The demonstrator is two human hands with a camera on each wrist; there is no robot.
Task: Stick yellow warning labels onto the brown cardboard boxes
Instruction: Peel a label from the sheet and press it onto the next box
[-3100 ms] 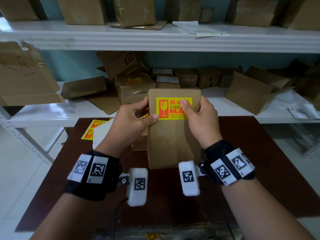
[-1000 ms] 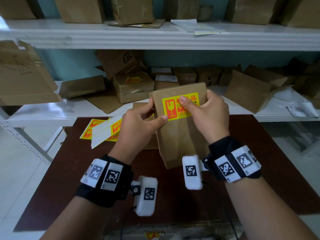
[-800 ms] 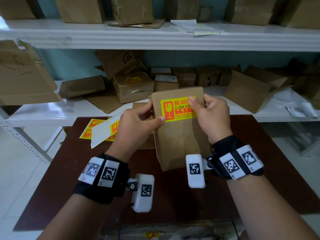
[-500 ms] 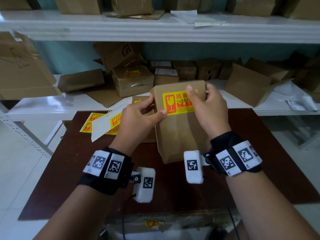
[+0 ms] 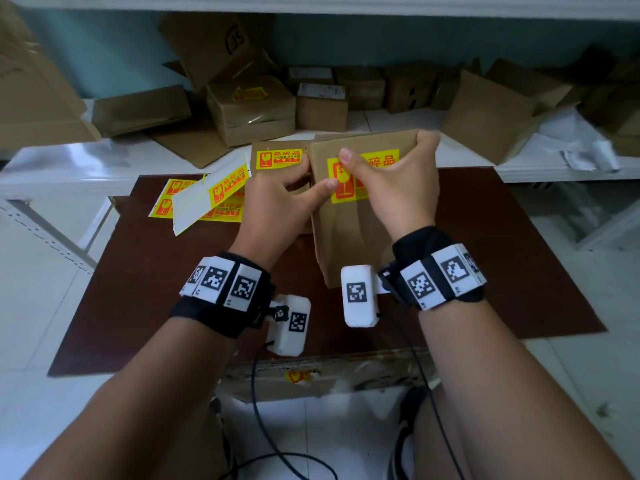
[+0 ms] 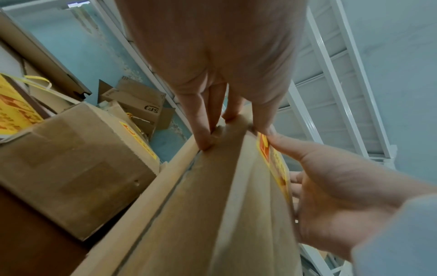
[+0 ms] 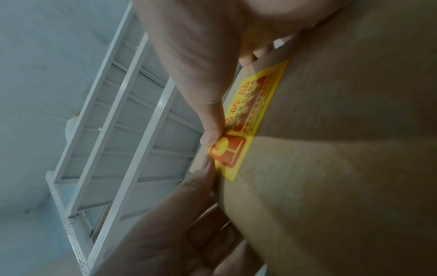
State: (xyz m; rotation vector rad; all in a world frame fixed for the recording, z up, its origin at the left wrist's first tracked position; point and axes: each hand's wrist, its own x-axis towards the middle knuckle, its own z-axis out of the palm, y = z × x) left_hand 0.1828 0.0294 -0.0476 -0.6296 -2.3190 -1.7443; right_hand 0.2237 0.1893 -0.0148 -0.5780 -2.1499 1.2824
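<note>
A person's left hand and right hand grip a light, stiff cardboard box by its upper edges above the counter, thumbs pressing its yellow warning label.

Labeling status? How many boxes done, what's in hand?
Done: box behind and shelf box each show a label. In hand: held box in both hands; its label is on, right hand thumb pressing it, left hand gripping the edge. Left: the sheet has unused labels; other shelf boxes' visible faces look bare.
</note>
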